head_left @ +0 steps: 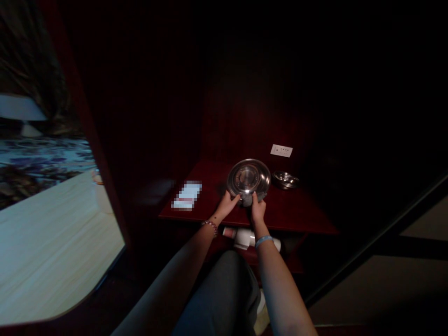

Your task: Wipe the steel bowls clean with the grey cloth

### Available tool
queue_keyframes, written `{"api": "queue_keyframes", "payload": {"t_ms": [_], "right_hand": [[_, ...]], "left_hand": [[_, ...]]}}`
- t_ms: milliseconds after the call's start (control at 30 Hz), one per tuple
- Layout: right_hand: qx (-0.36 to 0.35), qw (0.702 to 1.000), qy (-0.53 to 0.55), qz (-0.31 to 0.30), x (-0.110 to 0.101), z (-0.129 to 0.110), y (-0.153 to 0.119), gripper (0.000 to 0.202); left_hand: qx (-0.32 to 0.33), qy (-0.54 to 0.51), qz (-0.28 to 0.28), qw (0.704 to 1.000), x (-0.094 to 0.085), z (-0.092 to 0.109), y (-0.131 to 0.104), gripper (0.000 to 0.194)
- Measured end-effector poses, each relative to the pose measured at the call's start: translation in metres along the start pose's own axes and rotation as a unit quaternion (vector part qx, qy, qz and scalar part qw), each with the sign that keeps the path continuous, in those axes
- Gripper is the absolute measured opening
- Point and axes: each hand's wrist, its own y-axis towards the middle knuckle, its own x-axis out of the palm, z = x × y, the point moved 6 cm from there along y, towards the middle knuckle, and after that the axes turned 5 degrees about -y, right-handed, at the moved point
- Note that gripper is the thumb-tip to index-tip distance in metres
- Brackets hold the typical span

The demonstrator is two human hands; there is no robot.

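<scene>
Left hand (227, 206) and right hand (258, 208) grasp one steel basin (248, 176) over the red surface (297, 211). One grey cloth (247, 200) is at the basin's near edge, one smaller bowl (286, 180) to the basin's right.

The basin (248, 175) I hold is smooth, glossy metal, and my cloth (247, 200) looks matt and rough. The smaller bowl (286, 179) is shiny metal too. I see faintly glossy, wood-like material on the surface (294, 210) and smooth plastic on the socket plate (282, 150).
</scene>
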Motion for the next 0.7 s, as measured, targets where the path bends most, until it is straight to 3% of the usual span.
{"api": "queue_keyframes", "payload": {"t_ms": [200, 467, 700], "right_hand": [[0.010, 1.000, -0.006, -0.010, 0.001, -0.002, -0.001, 0.058], [0.007, 1.000, 0.005, 0.000, 0.003, 0.002, -0.001, 0.060], [-0.003, 1.000, -0.006, -0.004, 0.003, 0.000, -0.002, 0.058]], "left_hand": [[-0.050, 0.090, -0.074, 0.992, 0.006, -0.004, -0.005, 0.037], [-0.050, 0.004, -0.048, 0.998, 0.006, -0.005, 0.001, 0.030], [-0.070, -0.017, 0.041, 0.997, -0.004, -0.008, 0.003, 0.022]]}}
